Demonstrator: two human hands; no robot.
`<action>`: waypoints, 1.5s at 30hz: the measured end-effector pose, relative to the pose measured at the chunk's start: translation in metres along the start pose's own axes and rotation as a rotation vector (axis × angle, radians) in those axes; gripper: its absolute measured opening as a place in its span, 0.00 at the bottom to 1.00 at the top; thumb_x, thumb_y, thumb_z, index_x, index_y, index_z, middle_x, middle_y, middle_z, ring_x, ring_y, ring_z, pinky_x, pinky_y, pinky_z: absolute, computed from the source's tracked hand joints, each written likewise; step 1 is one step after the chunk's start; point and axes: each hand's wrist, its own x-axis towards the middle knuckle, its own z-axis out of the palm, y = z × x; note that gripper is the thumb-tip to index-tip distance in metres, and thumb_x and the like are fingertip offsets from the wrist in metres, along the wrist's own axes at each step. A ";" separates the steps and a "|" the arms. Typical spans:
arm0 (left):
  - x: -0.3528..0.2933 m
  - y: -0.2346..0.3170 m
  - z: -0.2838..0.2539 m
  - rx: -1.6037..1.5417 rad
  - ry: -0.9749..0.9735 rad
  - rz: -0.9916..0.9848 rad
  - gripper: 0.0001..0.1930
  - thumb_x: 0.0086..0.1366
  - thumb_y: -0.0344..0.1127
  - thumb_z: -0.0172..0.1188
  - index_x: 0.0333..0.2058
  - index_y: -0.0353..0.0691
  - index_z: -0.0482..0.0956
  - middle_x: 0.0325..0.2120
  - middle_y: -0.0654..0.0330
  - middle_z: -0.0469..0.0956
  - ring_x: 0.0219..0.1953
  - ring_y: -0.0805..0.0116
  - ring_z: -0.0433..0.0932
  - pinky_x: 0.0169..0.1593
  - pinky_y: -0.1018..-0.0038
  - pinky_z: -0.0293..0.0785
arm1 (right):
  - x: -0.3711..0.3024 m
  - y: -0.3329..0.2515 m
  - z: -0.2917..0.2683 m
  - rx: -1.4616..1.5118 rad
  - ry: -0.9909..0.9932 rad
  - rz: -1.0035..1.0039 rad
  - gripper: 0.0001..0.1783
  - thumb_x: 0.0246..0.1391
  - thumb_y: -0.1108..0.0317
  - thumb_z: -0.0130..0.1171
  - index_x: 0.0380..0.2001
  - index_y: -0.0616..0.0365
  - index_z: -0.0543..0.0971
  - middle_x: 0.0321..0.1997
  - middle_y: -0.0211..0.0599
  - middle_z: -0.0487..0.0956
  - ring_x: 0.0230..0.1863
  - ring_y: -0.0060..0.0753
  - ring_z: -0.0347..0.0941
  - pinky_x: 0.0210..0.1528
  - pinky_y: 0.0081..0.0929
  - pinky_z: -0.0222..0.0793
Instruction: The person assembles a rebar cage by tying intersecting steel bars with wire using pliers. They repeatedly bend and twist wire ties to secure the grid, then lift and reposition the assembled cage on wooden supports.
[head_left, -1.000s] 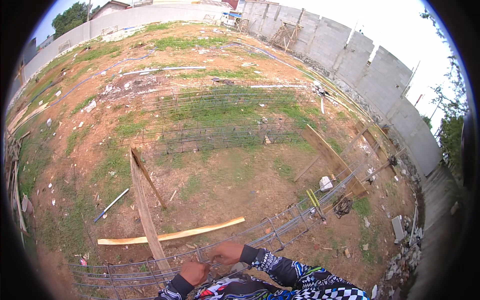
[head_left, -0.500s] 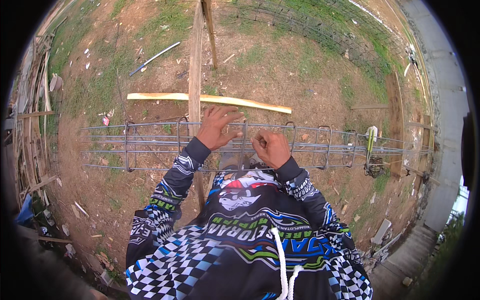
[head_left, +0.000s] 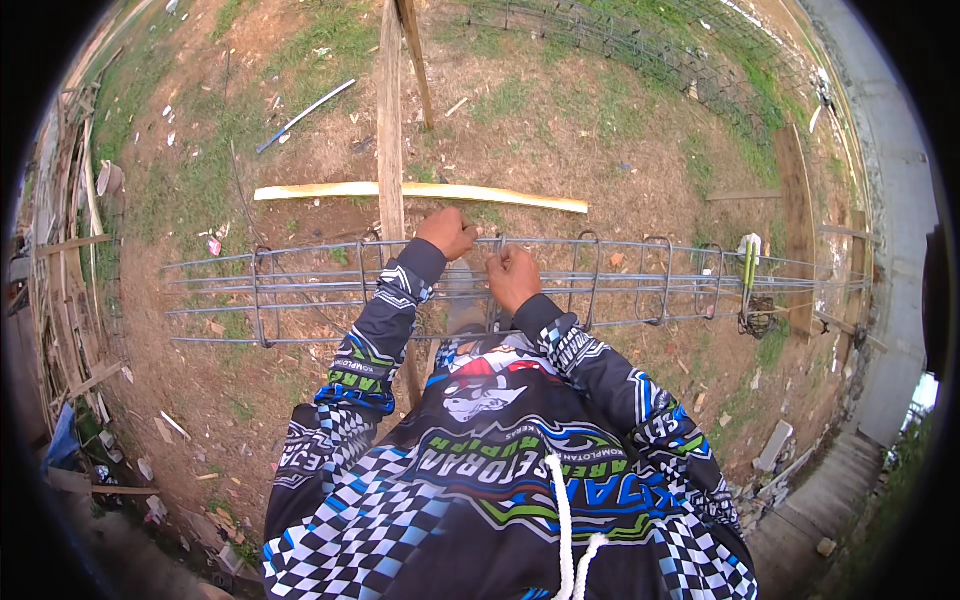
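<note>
A long steel rebar cage [head_left: 620, 279] lies crosswise before me, its lengthwise bars ringed by rectangular stirrups [head_left: 266, 297]. At its far top bar, near the middle, both my hands work by one stirrup. My left hand [head_left: 447, 233] is closed just left of that stirrup, its fingertips curled together over the bar. Closer to me and right of it, my right hand [head_left: 513, 278] pinches with thumb and fingers at the stirrup's upper corner. Whatever is between the fingers of either hand is too small to make out.
A green-handled tool [head_left: 749, 265] and a dark bundle of wire [head_left: 757, 318] hang at the cage's right part. An upright wooden post [head_left: 390, 130] rises behind my left hand. Beyond the cage lie a pale plank [head_left: 420, 192] and a blue-and-white rod [head_left: 305, 117]. More rebar mesh [head_left: 620, 60] lies farther back.
My left hand has gone from spread fingers to a closed grip, moving slightly right and away. My right hand has moved left to the stirrup's corner.
</note>
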 end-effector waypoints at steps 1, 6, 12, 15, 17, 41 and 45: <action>0.003 0.011 -0.006 -0.082 -0.062 -0.019 0.15 0.59 0.47 0.62 0.31 0.40 0.86 0.23 0.50 0.82 0.28 0.57 0.82 0.37 0.63 0.75 | -0.001 0.004 0.001 0.042 -0.001 -0.009 0.14 0.52 0.62 0.58 0.24 0.64 0.78 0.25 0.55 0.79 0.32 0.57 0.79 0.37 0.46 0.72; 0.007 0.021 0.006 -0.319 0.058 0.118 0.14 0.58 0.38 0.65 0.33 0.29 0.84 0.24 0.49 0.83 0.24 0.64 0.82 0.31 0.70 0.76 | 0.001 0.042 0.012 0.292 -0.021 0.090 0.16 0.52 0.59 0.63 0.29 0.64 0.76 0.25 0.52 0.80 0.28 0.50 0.78 0.32 0.42 0.70; -0.002 0.014 0.004 -0.477 -0.017 0.094 0.13 0.59 0.33 0.63 0.34 0.25 0.82 0.24 0.49 0.83 0.24 0.68 0.83 0.28 0.73 0.76 | -0.018 0.004 -0.010 0.163 0.142 0.104 0.22 0.53 0.55 0.64 0.38 0.65 0.73 0.22 0.49 0.78 0.26 0.47 0.77 0.30 0.41 0.69; -0.005 0.025 0.001 -0.446 0.009 0.098 0.12 0.59 0.33 0.63 0.34 0.27 0.83 0.23 0.52 0.83 0.24 0.69 0.83 0.28 0.74 0.76 | -0.006 0.019 -0.002 0.006 0.088 -0.114 0.17 0.53 0.59 0.63 0.33 0.65 0.76 0.22 0.48 0.77 0.24 0.48 0.76 0.29 0.41 0.69; -0.003 0.022 0.002 -0.413 0.029 0.135 0.12 0.59 0.34 0.63 0.36 0.28 0.83 0.23 0.52 0.83 0.24 0.69 0.83 0.29 0.74 0.76 | -0.010 0.008 -0.005 -0.184 0.027 -0.321 0.12 0.52 0.64 0.62 0.29 0.64 0.77 0.24 0.52 0.76 0.26 0.54 0.75 0.30 0.45 0.69; 0.001 0.011 0.019 -0.215 0.202 0.057 0.15 0.54 0.44 0.68 0.29 0.35 0.85 0.21 0.55 0.82 0.24 0.66 0.78 0.32 0.69 0.73 | 0.135 0.027 -0.047 -0.232 -0.767 -0.154 0.22 0.46 0.48 0.68 0.38 0.52 0.86 0.43 0.41 0.83 0.47 0.40 0.76 0.51 0.35 0.69; -0.006 0.019 0.010 -0.253 0.144 0.069 0.14 0.53 0.45 0.68 0.29 0.39 0.86 0.22 0.56 0.82 0.25 0.63 0.80 0.32 0.68 0.74 | 0.159 0.042 -0.024 -0.131 -0.869 -0.042 0.16 0.43 0.58 0.70 0.35 0.53 0.87 0.28 0.31 0.80 0.28 0.25 0.68 0.31 0.28 0.66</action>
